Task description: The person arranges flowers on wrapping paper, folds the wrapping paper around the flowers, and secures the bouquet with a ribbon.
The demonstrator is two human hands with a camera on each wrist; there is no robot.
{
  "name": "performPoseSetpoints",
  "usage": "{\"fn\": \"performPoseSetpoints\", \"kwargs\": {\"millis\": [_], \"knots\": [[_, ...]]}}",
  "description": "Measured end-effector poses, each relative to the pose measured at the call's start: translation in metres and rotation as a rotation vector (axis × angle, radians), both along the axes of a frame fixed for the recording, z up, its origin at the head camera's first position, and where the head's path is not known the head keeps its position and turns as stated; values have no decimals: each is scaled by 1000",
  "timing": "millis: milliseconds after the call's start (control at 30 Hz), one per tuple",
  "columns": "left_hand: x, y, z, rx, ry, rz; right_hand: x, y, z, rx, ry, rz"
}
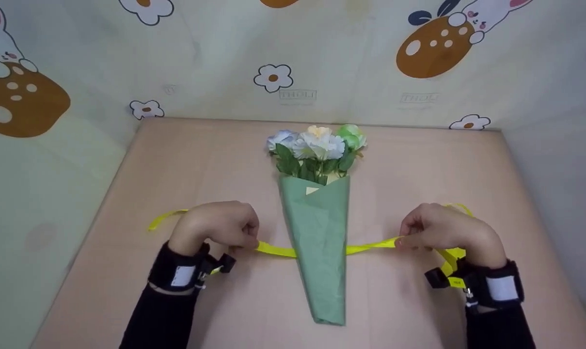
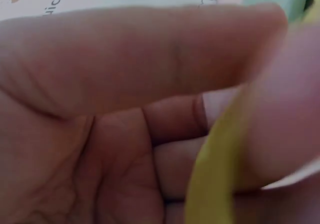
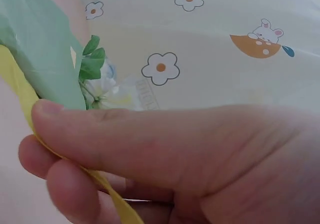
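Observation:
A bouquet wrapped in green paper [image 1: 318,232] lies on the table, its blue, white and green flowers [image 1: 319,144] pointing away from me. A yellow ribbon [image 1: 370,246] passes beneath the lower half of the wrap and comes out on both sides. To the left of the bouquet, my left hand [image 1: 220,223] pinches the ribbon between thumb and fingers; the left wrist view shows the ribbon [image 2: 212,179] crossing its palm side. My right hand [image 1: 448,230] pinches the other side, with the ribbon [image 3: 20,89] running from its fingertips to the wrap in the right wrist view.
The pinkish-tan table top [image 1: 215,160] stretches around the bouquet. Behind it stands a pale wall covering [image 1: 341,58] printed with flowers and rabbits. A loose ribbon tail [image 1: 164,219] sticks out past my left hand, and more ribbon [image 1: 451,257] hangs by my right wrist.

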State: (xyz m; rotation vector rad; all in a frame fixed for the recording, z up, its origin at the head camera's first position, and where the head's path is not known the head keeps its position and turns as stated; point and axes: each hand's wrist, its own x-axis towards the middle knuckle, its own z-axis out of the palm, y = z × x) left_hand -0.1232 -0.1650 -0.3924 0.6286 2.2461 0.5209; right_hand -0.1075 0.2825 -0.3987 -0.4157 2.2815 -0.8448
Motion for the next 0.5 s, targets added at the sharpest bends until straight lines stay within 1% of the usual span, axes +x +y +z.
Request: {"fn": "performPoseSetpoints", "kwargs": {"millis": [133,233,333,400,500], "knots": [[-2,-8,3,75,-31,11,-2,4,2,-20,22,25],[-5,-14,6,164,-16,10,-2,9,5,-54,40,39],[-6,-19,8,275,21,28,-1,14,8,-116,74,9],[-7,-20,10,351,35,51,-1,16,10,-163,114,-32],[-8,-21,11,433,45,90,-1,15,11,-205,167,-83]]}}
